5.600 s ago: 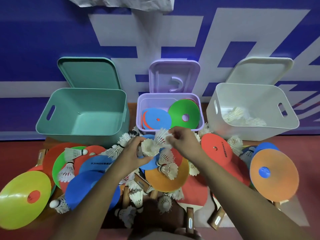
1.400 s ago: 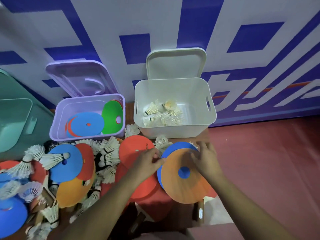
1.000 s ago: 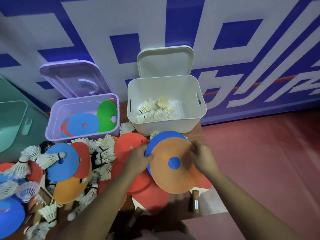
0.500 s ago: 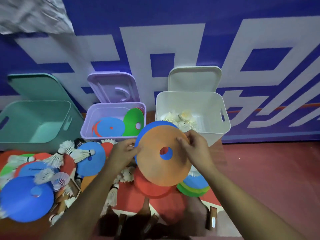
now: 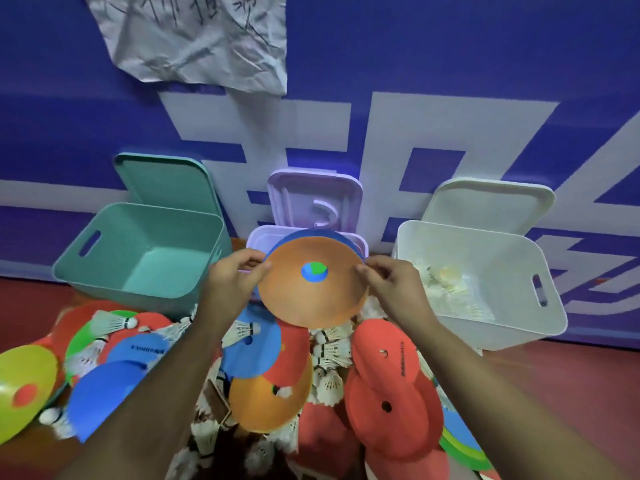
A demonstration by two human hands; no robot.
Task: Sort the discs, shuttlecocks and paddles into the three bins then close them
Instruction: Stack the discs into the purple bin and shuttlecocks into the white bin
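Change: Raised off the heap since half a second ago, the orange disc [image 5: 311, 299] and the blue disc [image 5: 313, 233] under it now hang farther forward, over the mouth of the purple bin [image 5: 254, 239].
Left hand [image 5: 232, 282]: pinches the stack's left rim, thumb on top, fingers curled underneath.
Right hand [image 5: 391, 285]: pinches the right rim in the same way.
Reason for the hold: a grip on both sides keeps the two thin discs together and nearly level, probably so they drop flat.
Reason for the place: the purple bin takes the discs. Blue and green show through the orange disc's centre hole.
Purple lid [image 5: 315, 202]: stands open behind its bin against the wall, out of the path.
White bin [image 5: 502, 327]: to the right, lid up, with shuttlecocks [image 5: 440, 275] lying inside.
Green bin [image 5: 156, 207]: to the left, lid up, and by elimination probably meant for the paddles.
Heap: red discs [image 5: 381, 355], a yellow disc [image 5: 24, 386], another blue disc [image 5: 252, 348] and loose shuttlecocks [image 5: 329, 351] lie mixed in front of the bins, beneath the forearms.
Paddles: mostly buried, so I cannot pick them out with certainty.
Obstruction: nothing stands between stack and bin. The stack hides the bin's inside and looks about as wide as the opening, so it may need tilting.
Paper [image 5: 194, 39]: a crumpled sheet on the wall, playing no part.
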